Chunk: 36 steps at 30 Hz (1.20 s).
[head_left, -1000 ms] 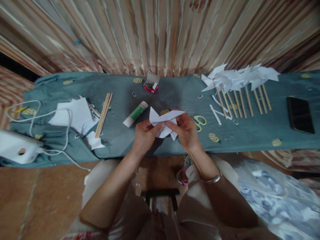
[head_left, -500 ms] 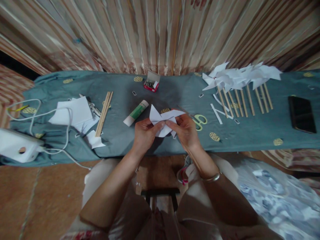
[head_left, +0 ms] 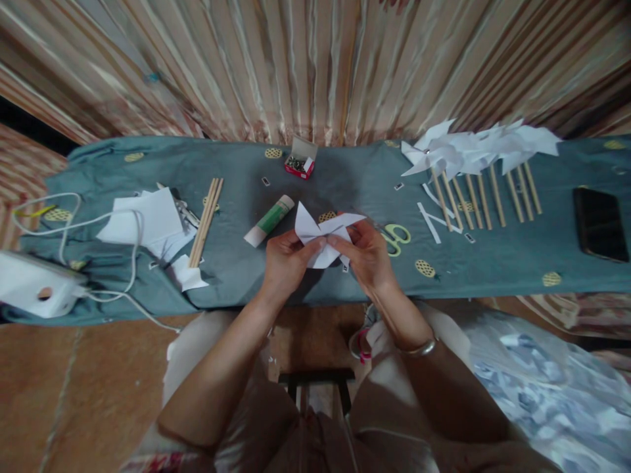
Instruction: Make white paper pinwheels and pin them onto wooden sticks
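A white paper pinwheel [head_left: 323,253], its points folded toward the middle, is held over the near side of the table. My left hand [head_left: 288,259] grips its left side, thumb pressed near the centre. On the other side my right hand [head_left: 369,256] pinches it, and the two thumbs almost meet. The fingers beneath the paper are hidden. Just beyond my left hand lies a green and white glue stick [head_left: 269,221]. Scissors [head_left: 396,239] with light green handles rest beside my right hand, their blades partly hidden by it. Farther back stands an open red box of metal pins [head_left: 299,165].
Several finished pinwheels on sticks [head_left: 486,152] lie at the right, near paper strips [head_left: 428,222] and a phone [head_left: 600,223]. Leftward are wooden sticks [head_left: 204,223], paper sheets [head_left: 148,220] and a white power strip [head_left: 39,289] with cables. A striped curtain [head_left: 305,72] hangs behind.
Both hands keep their hold on the paper pinwheel, with hardly any movement. The right fingers have shifted slightly at its right point. The view has moved a little.
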{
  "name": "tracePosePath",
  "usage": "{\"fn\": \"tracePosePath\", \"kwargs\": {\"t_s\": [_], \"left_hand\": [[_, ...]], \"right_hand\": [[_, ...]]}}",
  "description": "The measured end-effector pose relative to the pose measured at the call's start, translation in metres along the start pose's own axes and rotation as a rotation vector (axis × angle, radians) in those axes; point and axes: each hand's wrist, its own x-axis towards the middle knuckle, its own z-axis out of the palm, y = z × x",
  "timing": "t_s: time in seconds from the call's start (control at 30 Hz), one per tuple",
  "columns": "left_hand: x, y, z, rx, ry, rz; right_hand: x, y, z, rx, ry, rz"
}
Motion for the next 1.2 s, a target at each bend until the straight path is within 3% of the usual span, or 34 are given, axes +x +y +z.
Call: {"fn": "tracePosePath", "kwargs": {"t_s": [0.8, 1.2], "left_hand": [[-0.0018, -0.0031, -0.0026, 0.058, 0.030, 0.025], [-0.0017, -0.0002, -0.0011, -0.085, -0.020, 0.005]], "right_hand": [[-0.0008, 0.0014, 0.0005, -0.045, -0.013, -0.010], [0.0017, -0.0035, -0.0017, -0.026, -0.002, 0.002]]}}
